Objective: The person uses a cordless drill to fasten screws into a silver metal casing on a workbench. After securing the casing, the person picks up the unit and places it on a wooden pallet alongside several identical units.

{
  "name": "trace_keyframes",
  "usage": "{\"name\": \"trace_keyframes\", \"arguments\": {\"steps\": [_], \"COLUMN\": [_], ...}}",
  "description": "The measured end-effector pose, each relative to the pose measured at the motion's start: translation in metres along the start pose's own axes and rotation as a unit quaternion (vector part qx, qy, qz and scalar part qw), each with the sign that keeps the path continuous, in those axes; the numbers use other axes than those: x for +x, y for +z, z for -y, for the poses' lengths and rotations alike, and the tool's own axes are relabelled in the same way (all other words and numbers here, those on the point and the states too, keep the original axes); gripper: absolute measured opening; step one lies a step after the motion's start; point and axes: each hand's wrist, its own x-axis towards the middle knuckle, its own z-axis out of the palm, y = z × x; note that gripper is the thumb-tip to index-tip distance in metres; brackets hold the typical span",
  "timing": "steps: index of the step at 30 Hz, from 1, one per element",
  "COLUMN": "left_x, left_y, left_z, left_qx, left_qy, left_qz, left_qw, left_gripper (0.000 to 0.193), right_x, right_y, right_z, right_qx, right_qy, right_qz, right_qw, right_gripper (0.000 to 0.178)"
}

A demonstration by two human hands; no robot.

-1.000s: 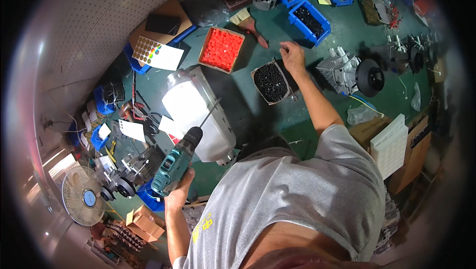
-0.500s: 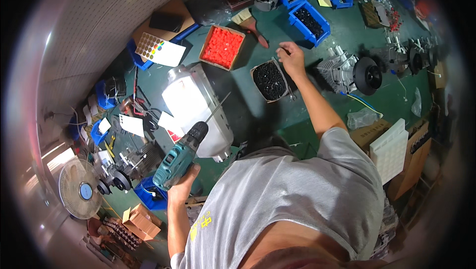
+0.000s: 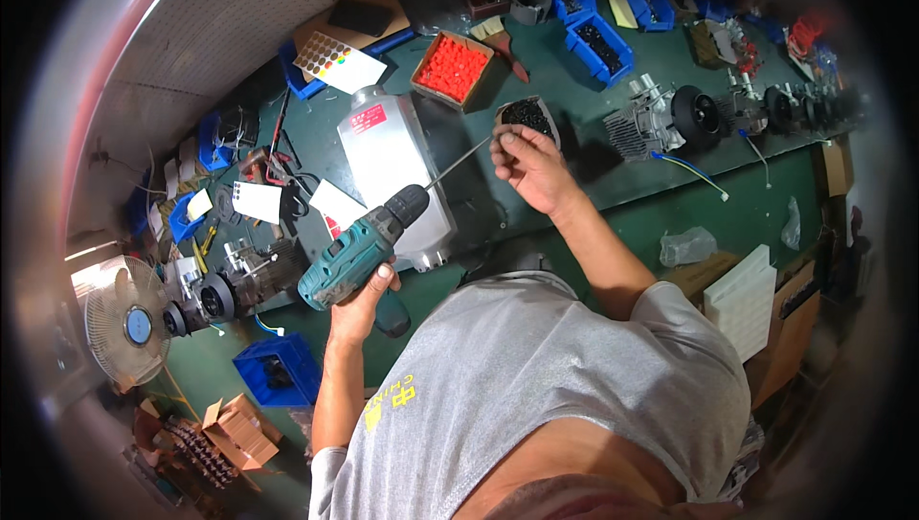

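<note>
Head view: left hand (image 3: 359, 309) clamped round teal drill (image 3: 349, 257), held over the near end of the silver housing (image 3: 388, 151). Right hand (image 3: 531, 170): thumb and index together at the bit (image 3: 461, 162) tip, other fingers curled; can't tell what's pinched.

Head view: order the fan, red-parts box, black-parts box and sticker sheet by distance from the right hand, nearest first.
From the right hand:
1. Black-parts box, partly hidden behind it
2. Red-parts box, up and left
3. Sticker sheet, farther left
4. Fan, far left
</note>
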Motion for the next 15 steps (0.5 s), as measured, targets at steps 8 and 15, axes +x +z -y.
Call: {"name": "trace_keyframes", "arguments": {"steps": [8, 15], "left_x": [-0.046, -0.078], "left_y": [-0.023, -0.042], "left_z": [0.024, 0.034], "left_qx": [-0.053, -0.086], "left_qy": [0.053, 0.056], "left_qz": [0.017, 0.032], "left_qw": [0.997, 0.994], "left_gripper": [0.036, 0.034], "right_x": [-0.041, -0.075], "right_y": [0.041, 0.062], "right_z": [-0.02, -0.036], "right_qx": [-0.096, -0.137], "right_qy": [-0.044, -0.024], "right_qz": [0.01, 0.006], "right_qw": [0.994, 0.99], "right_gripper": [0.015, 0.015]}}
